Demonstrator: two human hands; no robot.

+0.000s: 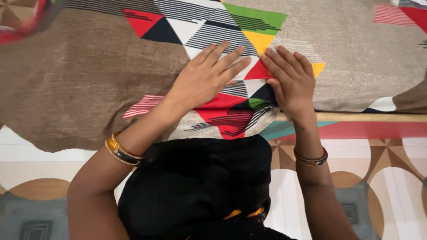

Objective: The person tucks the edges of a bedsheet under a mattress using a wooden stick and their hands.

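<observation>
Bedsheet, coarse brown weave with coloured triangles, is pressed flat by open left hand and right hand, nothing gripped.

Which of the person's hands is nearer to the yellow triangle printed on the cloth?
Right. The right hand has its fingers just below and beside the yellow triangle, almost touching it; the left hand lies flat further left and lower on the cloth.
</observation>
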